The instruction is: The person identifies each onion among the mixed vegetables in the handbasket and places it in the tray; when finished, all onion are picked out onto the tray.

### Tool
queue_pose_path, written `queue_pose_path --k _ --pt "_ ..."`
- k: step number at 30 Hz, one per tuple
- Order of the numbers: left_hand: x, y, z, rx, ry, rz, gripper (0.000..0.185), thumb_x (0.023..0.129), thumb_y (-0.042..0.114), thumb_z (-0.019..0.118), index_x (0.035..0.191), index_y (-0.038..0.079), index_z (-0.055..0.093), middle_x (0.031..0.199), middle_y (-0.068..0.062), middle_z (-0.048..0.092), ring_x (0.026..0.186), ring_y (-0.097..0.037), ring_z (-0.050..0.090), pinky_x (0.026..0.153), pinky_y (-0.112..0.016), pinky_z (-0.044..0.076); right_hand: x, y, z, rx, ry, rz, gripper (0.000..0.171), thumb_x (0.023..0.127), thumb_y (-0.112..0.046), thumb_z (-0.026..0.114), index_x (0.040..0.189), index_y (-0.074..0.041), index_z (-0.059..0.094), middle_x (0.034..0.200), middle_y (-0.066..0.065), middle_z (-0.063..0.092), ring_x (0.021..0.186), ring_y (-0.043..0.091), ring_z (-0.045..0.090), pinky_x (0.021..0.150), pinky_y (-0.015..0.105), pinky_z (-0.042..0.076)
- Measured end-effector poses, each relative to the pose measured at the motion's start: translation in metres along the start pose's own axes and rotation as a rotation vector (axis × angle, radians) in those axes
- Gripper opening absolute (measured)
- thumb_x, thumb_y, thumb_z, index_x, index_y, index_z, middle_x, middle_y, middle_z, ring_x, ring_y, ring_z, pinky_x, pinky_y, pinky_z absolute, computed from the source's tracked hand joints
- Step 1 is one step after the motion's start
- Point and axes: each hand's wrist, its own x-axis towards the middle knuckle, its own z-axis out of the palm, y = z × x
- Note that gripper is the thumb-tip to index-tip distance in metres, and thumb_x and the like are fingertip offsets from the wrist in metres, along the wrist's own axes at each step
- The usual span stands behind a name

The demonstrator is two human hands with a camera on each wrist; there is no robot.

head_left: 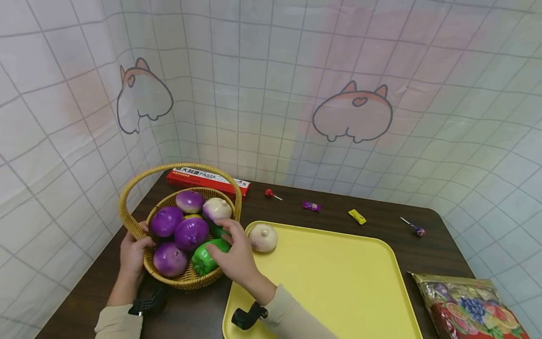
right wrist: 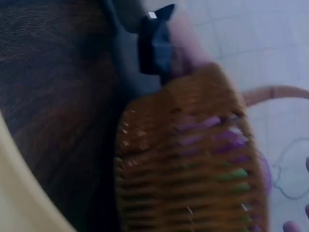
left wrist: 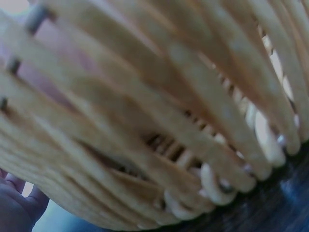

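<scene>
Green pepper (head_left: 205, 258), long axis slanting (rightward, away)

The head view looks from above the table's (head_left: 186, 315) 6 o'clock edge, down toward 12. The left wrist view sits tight against the basket (head_left: 195, 283); the right, rolled sideways, faces it nearby from about 4 o'clock. All share that basket.
</scene>
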Motion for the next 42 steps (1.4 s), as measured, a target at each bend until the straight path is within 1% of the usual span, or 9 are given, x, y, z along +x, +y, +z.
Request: queue_pose_path --k 3,6,11,15,18,22,33,37,42 --pt "0.0 0.0 0.0 0.003 -0.002 0.002 0.032 0.077 -0.021 0.044 0.095 0.005 0.051 0.101 0.002 0.053 0.085 -0.013 0.048 0.06 -0.018 0.043 0.003 0.0 0.012 -0.108 0.008 -0.031 0.049 0.083 -0.018 0.074 0.127 -0.008 0.055 0.131 0.003 0.052 0.122 0.019 0.051 0.101 0.04 0.043" --pt "-0.001 0.001 0.0 0.005 0.001 -0.004 0.032 0.077 -0.021 0.044 0.096 0.004 0.051 0.101 0.001 0.052 0.084 -0.014 0.047 0.06 -0.019 0.043 0.009 0.0 0.02 -0.182 -0.018 -0.036 0.054 0.082 -0.022 0.076 0.13 -0.01 0.054 0.133 0.002 0.051 0.122 0.016 0.051 0.101 0.039 0.043" --pt "-0.001 0.0 -0.001 0.006 0.007 -0.014 0.032 0.077 -0.02 0.044 0.096 0.005 0.051 0.103 0.001 0.051 0.086 -0.013 0.047 0.062 -0.018 0.043 0.021 0.002 0.027 -0.238 -0.078 -0.036 0.062 0.082 -0.023 0.076 0.138 -0.013 0.05 0.141 0.004 0.05 0.128 0.015 0.048 0.103 0.033 0.041" --pt "0.0 0.0 -0.002 0.001 0.002 -0.017 0.033 0.078 -0.02 0.044 0.095 0.006 0.051 0.104 0.001 0.05 0.087 -0.013 0.046 0.062 -0.018 0.043 0.029 0.004 0.03 -0.247 -0.121 -0.044 0.065 0.082 -0.021 0.077 0.141 -0.012 0.05 0.143 0.003 0.051 0.13 0.013 0.047 0.104 0.031 0.04" --pt "0.0 0.0 -0.002 -0.006 0.0 -0.016 0.033 0.078 -0.02 0.043 0.095 0.007 0.051 0.104 0.001 0.051 0.088 -0.013 0.046 0.062 -0.018 0.043 0.033 0.004 0.031 -0.27 -0.163 -0.018 0.067 0.082 -0.023 0.078 0.141 -0.013 0.049 0.142 0.0 0.051 0.129 0.011 0.047 0.104 0.03 0.04" --pt "0.0 0.0 -0.002 -0.01 -0.003 -0.016 0.033 0.078 -0.021 0.044 0.094 0.007 0.051 0.103 0.002 0.051 0.089 -0.013 0.046 0.063 -0.018 0.043 0.036 0.004 0.034 -0.339 -0.214 0.044 0.07 0.08 -0.03 0.079 0.141 -0.015 0.048 0.141 -0.003 0.05 0.128 0.01 0.047 0.103 0.029 0.04" --pt "0.001 0.0 -0.002 0.002 0.003 -0.019 0.032 0.079 -0.021 0.044 0.096 0.005 0.051 0.103 0.001 0.052 0.087 -0.014 0.046 0.063 -0.018 0.043 0.042 0.005 0.043 -0.452 -0.331 0.191 0.084 0.078 -0.04 0.081 0.147 -0.023 0.037 0.144 0.001 0.043 0.124 0.013 0.05 0.099 0.032 0.045" --pt "0.0 0.0 -0.001 -0.002 0.005 -0.022 0.033 0.079 -0.02 0.045 0.096 0.007 0.052 0.1 0.001 0.052 0.085 -0.014 0.047 0.063 -0.019 0.043 0.042 0.005 0.044 -0.464 -0.342 0.198 0.084 0.078 -0.041 0.081 0.147 -0.022 0.037 0.141 0.0 0.046 0.123 0.013 0.05 0.099 0.031 0.044" --pt "0.001 0.0 0.0 0.006 -0.002 -0.019 0.031 0.079 -0.019 0.045 0.097 0.006 0.051 0.101 0.001 0.051 0.087 -0.014 0.047 0.064 -0.018 0.043 0.039 0.004 0.043 -0.448 -0.311 0.16 0.085 0.078 -0.044 0.08 0.147 -0.022 0.037 0.142 -0.002 0.045 0.124 0.011 0.049 0.1 0.032 0.043"
